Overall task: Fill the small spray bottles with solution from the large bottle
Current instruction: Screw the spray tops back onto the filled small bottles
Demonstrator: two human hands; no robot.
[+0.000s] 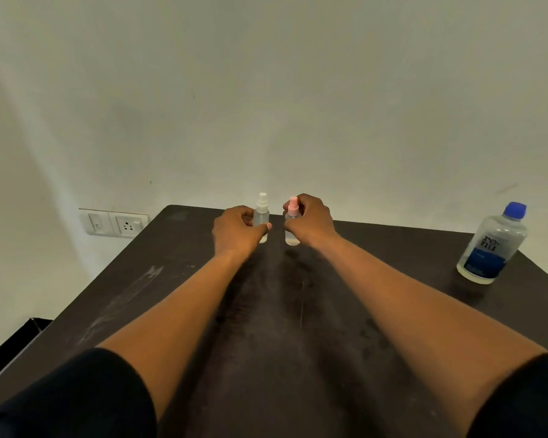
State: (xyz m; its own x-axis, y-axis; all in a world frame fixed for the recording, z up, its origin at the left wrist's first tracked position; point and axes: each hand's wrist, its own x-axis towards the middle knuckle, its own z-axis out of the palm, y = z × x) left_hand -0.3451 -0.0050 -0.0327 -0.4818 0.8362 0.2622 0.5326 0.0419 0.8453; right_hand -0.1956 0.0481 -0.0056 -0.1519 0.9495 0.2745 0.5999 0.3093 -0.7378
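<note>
Two small clear spray bottles stand upright side by side near the far edge of the dark table [171, 295]. My left hand [236, 232] grips the white-topped spray bottle [262, 213] around its body. My right hand [310, 221] grips the pink-topped spray bottle [292, 216], with fingers curled near its pink nozzle. Both bottles rest on the table top. The large clear bottle [492, 245] with a blue cap and blue label stands upright at the table's right edge, far from both hands.
A pale wall rises right behind the table. A wall socket and switch plate [114, 222] sits at the left, just beyond the table's far left corner. A dark box [29, 330] lies on the floor to the left.
</note>
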